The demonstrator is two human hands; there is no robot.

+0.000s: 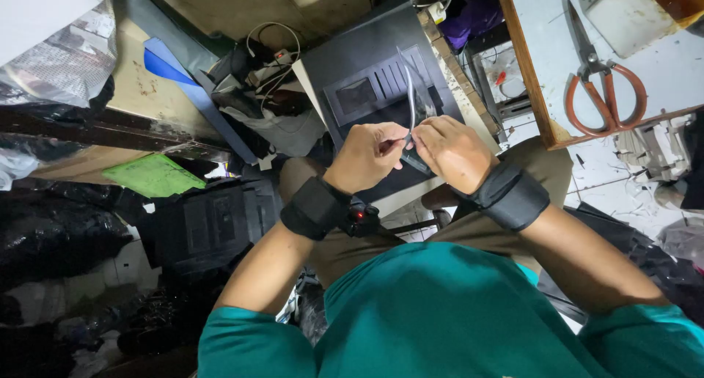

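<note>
My left hand and my right hand meet above my lap, both pinching a thin clear plastic strip that curves up from between the fingertips. Each wrist wears a black band; the left one carries a small device with a red light. Under the hands lies a flat black box with a moulded insert, resting across my knees. What the fingers pinch at the strip's lower end is hidden.
Orange-handled scissors lie on a wooden-edged table at the right. A tangle of cables and a plug sits behind the box. A green sheet and black boxes lie at the left, among dark plastic bags.
</note>
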